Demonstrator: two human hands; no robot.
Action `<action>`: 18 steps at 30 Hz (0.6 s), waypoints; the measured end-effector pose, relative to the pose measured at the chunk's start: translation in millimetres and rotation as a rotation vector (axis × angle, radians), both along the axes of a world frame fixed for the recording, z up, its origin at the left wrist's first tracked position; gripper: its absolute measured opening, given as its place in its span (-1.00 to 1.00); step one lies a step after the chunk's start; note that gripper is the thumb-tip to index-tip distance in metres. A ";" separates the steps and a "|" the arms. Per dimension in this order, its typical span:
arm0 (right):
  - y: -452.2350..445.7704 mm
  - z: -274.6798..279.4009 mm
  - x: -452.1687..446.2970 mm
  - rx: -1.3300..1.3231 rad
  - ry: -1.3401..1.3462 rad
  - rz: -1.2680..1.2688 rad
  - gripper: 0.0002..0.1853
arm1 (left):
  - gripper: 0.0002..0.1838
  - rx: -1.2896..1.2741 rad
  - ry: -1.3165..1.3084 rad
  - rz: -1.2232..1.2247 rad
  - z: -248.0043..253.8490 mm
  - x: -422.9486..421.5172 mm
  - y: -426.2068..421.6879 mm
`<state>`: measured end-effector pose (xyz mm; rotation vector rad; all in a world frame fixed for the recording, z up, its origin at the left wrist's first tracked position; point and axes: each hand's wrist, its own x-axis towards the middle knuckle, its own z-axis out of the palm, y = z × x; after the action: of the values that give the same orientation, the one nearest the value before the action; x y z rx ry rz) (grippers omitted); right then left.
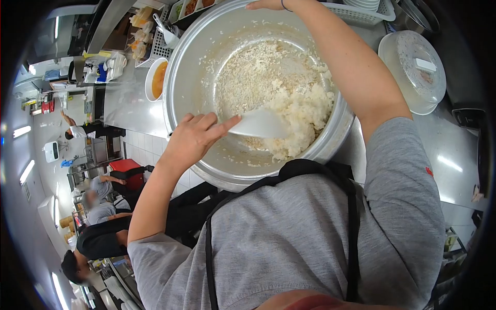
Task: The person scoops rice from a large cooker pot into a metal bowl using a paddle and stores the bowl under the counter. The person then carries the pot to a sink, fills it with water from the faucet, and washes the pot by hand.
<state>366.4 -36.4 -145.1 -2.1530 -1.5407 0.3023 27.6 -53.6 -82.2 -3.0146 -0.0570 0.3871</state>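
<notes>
"Left hand?"
"Grips the paddle with index finger extended, blade against rice heaped at the near right of the pot."
"Right hand?"
"Reaches over the right rim, hiding part, to the far side; cannot tell whether gripping."
"Nearby?"
"Bowl of orange liquid beside the left rim; tub off right."

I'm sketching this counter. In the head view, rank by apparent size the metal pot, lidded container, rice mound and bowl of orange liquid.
Metal pot
Lidded container and rice mound: too alike to rank
Bowl
</notes>
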 end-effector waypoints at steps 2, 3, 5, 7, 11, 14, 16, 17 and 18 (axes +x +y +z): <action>0.7 0.2 -0.5 0.012 0.000 0.006 -0.31 | -0.53 0.034 0.065 0.026 2.3 -12.9 -2.9; 0.5 0.7 -0.3 0.000 0.006 0.003 -0.31 | -0.50 0.067 0.129 0.042 1.9 -17.7 -4.9; -0.6 0.4 -0.6 -0.016 0.013 0.002 -0.31 | -0.50 0.104 0.208 0.062 -5.5 -25.4 -12.2; 0.3 1.5 -1.8 -0.009 -0.024 -0.006 -0.31 | -0.48 0.129 0.274 0.088 -19.1 -30.9 -12.4; -2.6 5.2 -3.5 -0.015 0.003 -0.012 -0.31 | -0.46 0.129 0.230 0.061 -40.1 -11.6 -26.6; 2.2 3.5 -3.6 -0.036 -0.025 -0.026 -0.31 | -0.49 0.140 0.280 0.082 -42.9 -3.6 -30.6; 0.3 3.3 -2.7 -0.043 0.000 -0.009 -0.31 | -0.55 0.066 0.268 0.117 -41.2 -4.8 -31.0; -0.9 3.5 -1.1 -0.043 -0.003 -0.013 -0.31 | -0.55 0.066 0.265 0.113 -36.0 -5.0 -31.4; -0.9 3.1 -0.4 -0.035 0.003 0.007 -0.31 | -0.57 0.064 0.252 0.127 -21.8 -2.8 -34.3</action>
<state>366.0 -37.4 -141.9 -2.1733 -1.5528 0.3367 24.8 -87.9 -104.0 -2.8819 -0.2368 0.7575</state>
